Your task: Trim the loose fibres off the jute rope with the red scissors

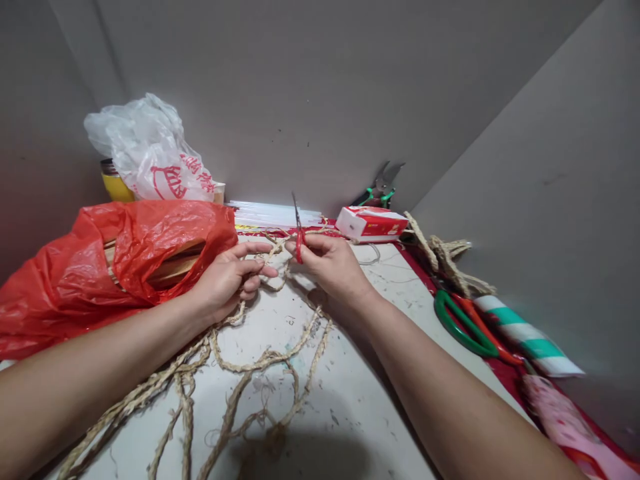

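My left hand [231,278] is closed around strands of coarse tan rope [240,363] that trail back across the white table [345,400] toward me. My right hand [330,263] grips small red-handled scissors [299,230], blades pointing up, just right of the left hand. The rope runs between both hands near the scissors. Whether the blades touch the rope I cannot tell.
A red plastic bag [100,267] with wooden pieces lies at the left, a white printed bag [150,153] and yellow container [116,187] behind it. A red-white box [373,223], green pliers [377,193], large green-red scissors [465,323], rope scraps and a striped roll [525,337] sit along the right wall.
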The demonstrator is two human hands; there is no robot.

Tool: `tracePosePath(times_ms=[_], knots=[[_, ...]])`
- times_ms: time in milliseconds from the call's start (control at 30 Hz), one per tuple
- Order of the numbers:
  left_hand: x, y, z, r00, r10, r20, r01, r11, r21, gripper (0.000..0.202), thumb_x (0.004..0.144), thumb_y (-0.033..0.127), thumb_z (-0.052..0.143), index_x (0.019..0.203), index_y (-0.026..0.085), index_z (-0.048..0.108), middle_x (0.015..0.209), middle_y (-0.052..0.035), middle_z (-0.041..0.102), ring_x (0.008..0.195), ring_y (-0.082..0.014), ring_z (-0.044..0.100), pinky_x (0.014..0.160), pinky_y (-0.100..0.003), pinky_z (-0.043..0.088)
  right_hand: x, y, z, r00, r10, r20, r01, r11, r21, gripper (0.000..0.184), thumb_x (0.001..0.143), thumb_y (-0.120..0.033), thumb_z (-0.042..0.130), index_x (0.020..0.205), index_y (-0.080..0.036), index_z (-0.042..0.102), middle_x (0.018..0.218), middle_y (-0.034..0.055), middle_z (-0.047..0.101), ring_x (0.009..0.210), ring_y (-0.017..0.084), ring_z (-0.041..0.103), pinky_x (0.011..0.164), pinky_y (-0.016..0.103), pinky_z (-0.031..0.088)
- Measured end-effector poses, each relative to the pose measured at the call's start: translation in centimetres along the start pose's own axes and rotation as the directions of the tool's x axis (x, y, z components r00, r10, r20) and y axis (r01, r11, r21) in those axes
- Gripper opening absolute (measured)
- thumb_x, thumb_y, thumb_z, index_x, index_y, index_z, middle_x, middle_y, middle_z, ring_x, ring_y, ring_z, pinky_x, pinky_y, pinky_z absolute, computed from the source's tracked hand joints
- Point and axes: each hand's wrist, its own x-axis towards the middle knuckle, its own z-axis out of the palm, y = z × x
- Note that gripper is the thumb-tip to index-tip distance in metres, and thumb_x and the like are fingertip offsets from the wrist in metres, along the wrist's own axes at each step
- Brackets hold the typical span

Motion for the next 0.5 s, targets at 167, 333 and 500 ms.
tracePosePath(times_ms=[167,333,500], knots=[[-0.31,-0.2,0.34,0.999,0.011,-0.031,-0.007,0.992,0.127,0.029,0.068,0.012,0.066,0.097,0.014,0.065,0.052,0.0019,0.056,0.033,-0.0006,0.025,0.035,-0.015,0.014,-0.05,-0.8,-0.16,0.997,0.029,-0.077,-0.023,0.997,0.069,0.037,0.069,-0.049,0.067,0.054,-0.018,0.054,0.054,-0.0032,0.047,0.055,0.011,0.041,0.052,0.025,0.031],[-0.11,-0.68,0.16,0.994,0.074,-0.078,-0.057,0.977,0.204,0.021,0.068,0.017,0.07,0.088,0.013,0.067,0.046,0.0033,0.052,0.032,-0.0019,0.028,0.034,-0.017,0.013,-0.02,-0.54,0.01,0.995,0.073,-0.062,-0.06,0.98,0.188,0.037,0.067,-0.052,0.07,0.057,-0.018,0.059,0.056,-0.002,0.054,0.057,0.012,0.05,0.056,0.025,0.039],[-0.03,-0.46,0.23,0.998,0.055,-0.029,-0.052,0.993,0.109,0.012,0.077,0.017,0.062,0.087,0.012,0.062,0.057,-0.001,0.06,0.033,-0.0021,0.033,0.035,-0.016,0.018,0.23,-0.38,0.11,0.981,0.192,-0.027,-0.166,0.904,0.393,0.034,0.059,-0.049,0.076,0.07,-0.018,0.067,0.065,-0.0009,0.061,0.06,0.013,0.058,0.055,0.025,0.046]])
